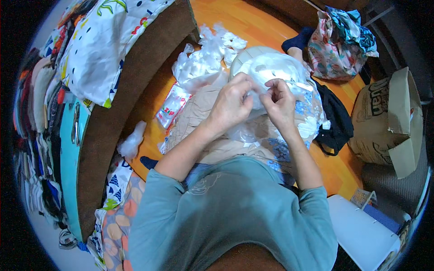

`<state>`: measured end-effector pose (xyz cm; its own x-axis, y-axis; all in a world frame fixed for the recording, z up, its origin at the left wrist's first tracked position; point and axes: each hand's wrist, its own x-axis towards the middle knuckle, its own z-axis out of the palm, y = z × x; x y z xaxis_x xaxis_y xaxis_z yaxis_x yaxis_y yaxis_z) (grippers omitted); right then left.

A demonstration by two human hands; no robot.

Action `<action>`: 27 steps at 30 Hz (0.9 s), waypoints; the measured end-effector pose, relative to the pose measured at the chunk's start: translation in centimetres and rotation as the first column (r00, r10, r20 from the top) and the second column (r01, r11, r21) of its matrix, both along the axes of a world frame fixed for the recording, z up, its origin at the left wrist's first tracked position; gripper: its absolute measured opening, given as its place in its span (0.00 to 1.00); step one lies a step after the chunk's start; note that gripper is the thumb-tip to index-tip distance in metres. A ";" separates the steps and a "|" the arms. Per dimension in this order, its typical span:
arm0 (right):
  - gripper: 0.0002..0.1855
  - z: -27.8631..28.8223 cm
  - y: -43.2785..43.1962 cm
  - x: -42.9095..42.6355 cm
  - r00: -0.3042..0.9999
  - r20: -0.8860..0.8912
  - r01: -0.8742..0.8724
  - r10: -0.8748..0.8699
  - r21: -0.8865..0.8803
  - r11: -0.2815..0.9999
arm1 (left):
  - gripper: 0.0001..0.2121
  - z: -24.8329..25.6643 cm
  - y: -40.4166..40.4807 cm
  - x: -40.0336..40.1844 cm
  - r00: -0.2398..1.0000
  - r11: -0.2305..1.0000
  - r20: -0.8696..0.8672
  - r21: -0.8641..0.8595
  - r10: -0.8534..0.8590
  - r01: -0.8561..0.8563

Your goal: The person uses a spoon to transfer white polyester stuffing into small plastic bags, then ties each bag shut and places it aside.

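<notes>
My left hand and my right hand are raised above my lap, close together. Between their fingertips they pinch a thin translucent plastic bag, whose exact outline is hard to make out. Just beyond them, a pale round stool or lid carries a pile of white and clear plastic. A slim white stick-like item lies by the right fingertips. Crumpled clear plastic rests on the beige cloth over my lap, beside blue floral fabric.
Bunched plastic bags and a printed zip bag lie on the wooden floor to the left. Beyond them runs a brown board edge. On the right are a black bag, a cardboard box and a floral bag.
</notes>
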<state>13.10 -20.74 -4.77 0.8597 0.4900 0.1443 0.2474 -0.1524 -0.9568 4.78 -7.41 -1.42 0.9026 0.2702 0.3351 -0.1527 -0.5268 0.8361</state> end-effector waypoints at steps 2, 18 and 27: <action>0.11 0.5 0.0 0.0 0.996 0.084 0.020 -0.018 -0.025 1.000 | 0.12 -0.9 0.6 -0.5 0.995 0.979 -0.078 0.188 -0.066 0.080; 0.14 -2.8 -9.4 8.2 0.906 0.257 0.386 -0.335 -0.184 0.904 | 0.17 0.6 7.1 -1.3 0.934 0.964 -0.348 0.267 0.078 0.019; 0.07 -1.6 -5.4 8.0 0.915 -0.318 0.339 -0.247 0.276 0.899 | 0.14 0.6 6.6 0.9 0.940 0.948 -0.324 0.320 0.109 0.000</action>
